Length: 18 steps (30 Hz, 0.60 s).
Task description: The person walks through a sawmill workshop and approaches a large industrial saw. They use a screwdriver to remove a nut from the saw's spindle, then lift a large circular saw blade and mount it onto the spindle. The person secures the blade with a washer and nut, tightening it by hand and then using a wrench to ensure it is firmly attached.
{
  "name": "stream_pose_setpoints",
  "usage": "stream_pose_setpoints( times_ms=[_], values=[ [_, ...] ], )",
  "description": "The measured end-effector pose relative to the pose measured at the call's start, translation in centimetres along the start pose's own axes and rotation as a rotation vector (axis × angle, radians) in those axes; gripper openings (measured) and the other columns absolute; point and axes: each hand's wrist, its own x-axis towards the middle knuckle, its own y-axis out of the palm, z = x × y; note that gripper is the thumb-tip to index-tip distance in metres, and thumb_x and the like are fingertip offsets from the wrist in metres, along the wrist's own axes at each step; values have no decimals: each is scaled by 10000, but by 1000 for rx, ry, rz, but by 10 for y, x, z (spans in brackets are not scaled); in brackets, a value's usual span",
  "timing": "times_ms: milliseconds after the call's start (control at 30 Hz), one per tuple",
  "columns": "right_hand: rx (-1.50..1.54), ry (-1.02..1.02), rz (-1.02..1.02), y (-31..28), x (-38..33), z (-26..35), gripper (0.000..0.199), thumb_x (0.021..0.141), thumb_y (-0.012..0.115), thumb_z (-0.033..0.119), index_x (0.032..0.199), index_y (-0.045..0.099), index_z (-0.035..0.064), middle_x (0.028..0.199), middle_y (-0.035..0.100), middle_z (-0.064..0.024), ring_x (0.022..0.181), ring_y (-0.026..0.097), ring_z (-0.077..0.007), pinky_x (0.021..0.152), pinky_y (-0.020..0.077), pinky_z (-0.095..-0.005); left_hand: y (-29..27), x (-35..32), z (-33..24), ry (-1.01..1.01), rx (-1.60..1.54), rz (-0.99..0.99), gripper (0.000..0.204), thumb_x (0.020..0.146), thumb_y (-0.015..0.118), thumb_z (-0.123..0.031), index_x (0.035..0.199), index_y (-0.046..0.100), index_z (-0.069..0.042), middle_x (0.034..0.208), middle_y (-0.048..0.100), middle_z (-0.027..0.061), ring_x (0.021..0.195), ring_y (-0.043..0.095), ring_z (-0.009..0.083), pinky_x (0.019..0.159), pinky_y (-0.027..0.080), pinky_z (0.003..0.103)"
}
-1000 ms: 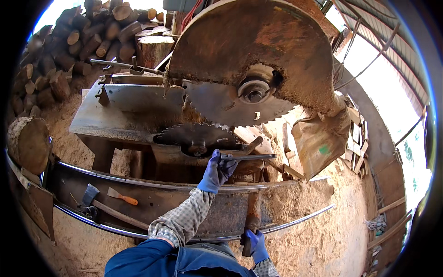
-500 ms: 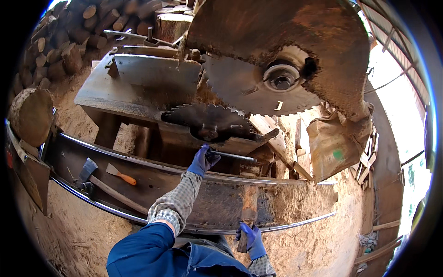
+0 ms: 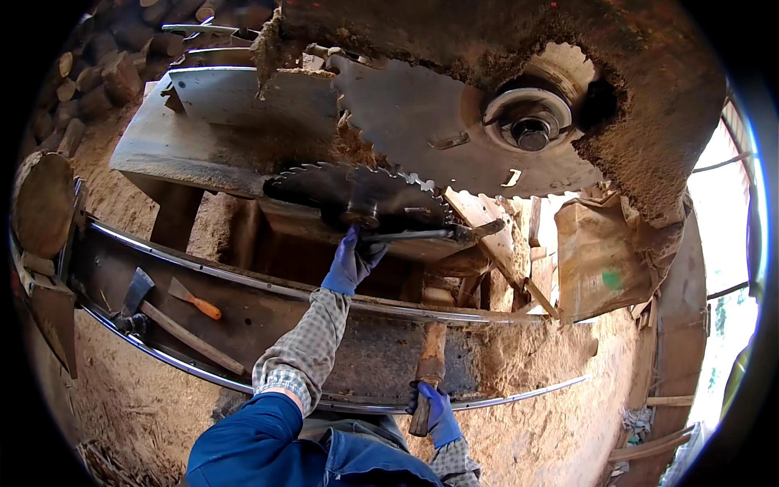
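Observation:
My left hand, in a blue glove, is raised to the hub of the lower circular saw blade. Its fingers are closed round one end of a steel bar, which points right along the blade's lower edge. The glove hides how that end meets the hub. Low in the picture, my gloved right hand grips the narrow lower end of a rough wooden club. The thicker end of this club lies over the dirty metal bed.
A larger saw blade with a rusty guard hangs above. An axe and an orange-handled scraper lie on the bed, left. A metal rail edges it. Sawdust covers the floor; logs are stacked far left.
The view has moved closer to the blades. My left hand and the bar have risen toward the lower blade's hub. The wooden club is still in my right hand, slightly tilted.

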Motion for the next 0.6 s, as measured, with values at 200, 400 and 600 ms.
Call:
stream_pose_setpoints(
  times_ms=[200, 400, 600],
  values=[
    [160, 2, 27, -3, -11, 0, 306, 918, 686, 214, 1117, 650, -15, 804, 648, -92, 636, 638, -232, 556, 550, -373, 7, 3, -8, -34, 6, -80, 393, 968, 620, -490, 1122, 644, -129, 912, 712, 50, 765, 705, 220, 869, 604, 455],
    [607, -348, 34, -11, -4, 40, 276, 948, 639, 255, 1112, 627, 34, 743, 575, -24, 631, 578, -171, 556, 512, -305, -5, 13, -21, -113, -94, 59, 385, 972, 613, -495, 1120, 635, -141, 982, 714, 58, 830, 702, 235, 863, 600, 473],
    [303, -515, -20, 35, 40, 89, 220, 960, 639, 292, 1005, 643, 77, 738, 617, -45, 665, 626, -151, 561, 529, -264, 5, 13, -12, -132, -59, 42, 422, 944, 637, -512, 1116, 640, -126, 932, 712, 62, 739, 694, 233, 848, 605, 473]
  ],
)
